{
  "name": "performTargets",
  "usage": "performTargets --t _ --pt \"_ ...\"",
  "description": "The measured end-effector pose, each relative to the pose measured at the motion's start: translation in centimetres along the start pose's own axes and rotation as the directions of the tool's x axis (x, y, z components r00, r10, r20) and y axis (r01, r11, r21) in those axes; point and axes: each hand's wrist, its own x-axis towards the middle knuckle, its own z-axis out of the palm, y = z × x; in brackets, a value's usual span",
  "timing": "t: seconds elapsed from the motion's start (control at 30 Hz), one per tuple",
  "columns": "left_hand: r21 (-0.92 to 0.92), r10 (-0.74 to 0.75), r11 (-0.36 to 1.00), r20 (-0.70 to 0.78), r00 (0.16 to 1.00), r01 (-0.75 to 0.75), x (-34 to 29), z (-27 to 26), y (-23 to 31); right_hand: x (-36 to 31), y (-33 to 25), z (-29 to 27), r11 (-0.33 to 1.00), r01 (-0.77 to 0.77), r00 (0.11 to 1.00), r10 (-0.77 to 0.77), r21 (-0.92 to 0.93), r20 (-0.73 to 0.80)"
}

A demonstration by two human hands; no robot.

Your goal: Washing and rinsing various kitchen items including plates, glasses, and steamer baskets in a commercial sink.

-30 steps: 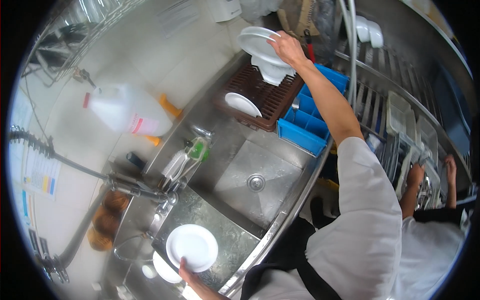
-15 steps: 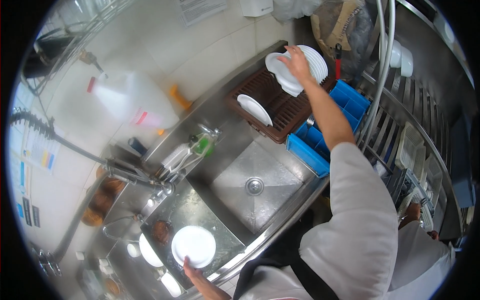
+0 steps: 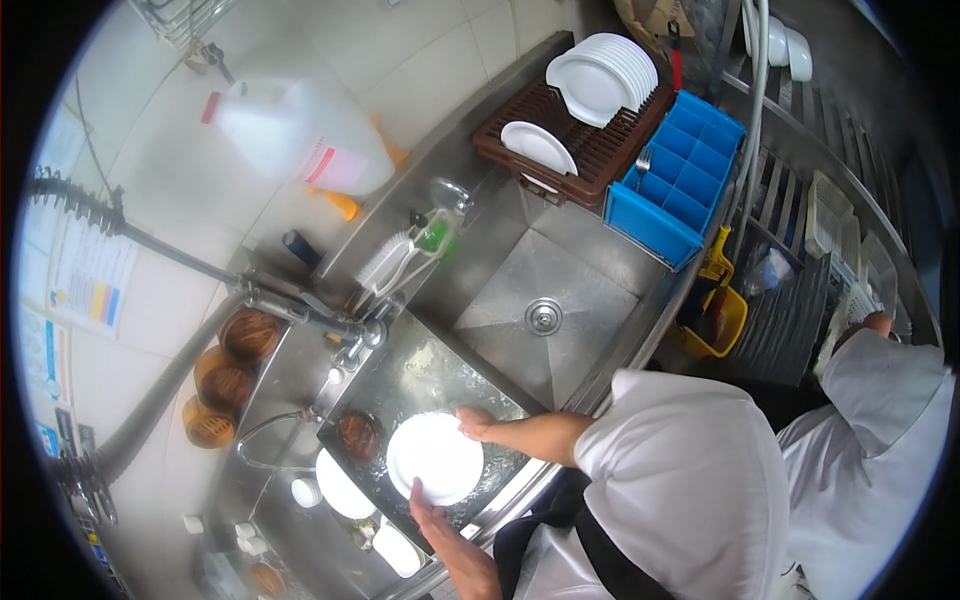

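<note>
Over the water-filled sink basin, a round white plate (image 3: 435,458) lies level between my hands. My left hand (image 3: 430,515) grips its near rim with the thumb on top. At the plate's right edge, my right hand (image 3: 477,423) closes on the rim, its fingertips partly hidden. Whether other plates lie under it cannot be seen. A brown round object (image 3: 358,436) sits in the water just left of the plate. Far off, a brown dish rack (image 3: 500,160) holds a row of upright white plates (image 3: 600,85) and a separate white plate (image 3: 540,148).
Right of the rack stands a blue divided cutlery holder (image 3: 655,228) with a fork (image 3: 643,160). A steel sink basin (image 3: 500,300) with a drain lies ahead. Left are a spray hose (image 3: 190,250), a large jug (image 3: 300,140) and more dishes (image 3: 345,485). Another person's sleeve (image 3: 880,385) is at right.
My right hand has left the plates in the rack and come back to the plate in my left hand. The view has shifted, showing the rack higher up.
</note>
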Motion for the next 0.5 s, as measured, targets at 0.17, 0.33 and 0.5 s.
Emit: performTargets --t 0.17,0.33,0.5 --pt "0.278 -0.004 0.96 -0.042 0.999 0.016 2.2 -0.9 -2.2 -1.8 -0.2 1.0 0.982 0.155 0.961 -0.123 0.112 -0.249" --pt "0.264 0.089 0.96 0.029 0.996 -0.093 8.0 -3.7 -4.4 -1.8 -1.2 0.2 0.967 0.23 0.973 -0.227 0.113 -0.032" --pt "-0.13 -0.01 0.989 0.447 0.894 0.076 7.0 -0.7 -2.4 -0.5 4.2 2.9 0.642 -0.303 0.948 0.125 0.705 0.294"
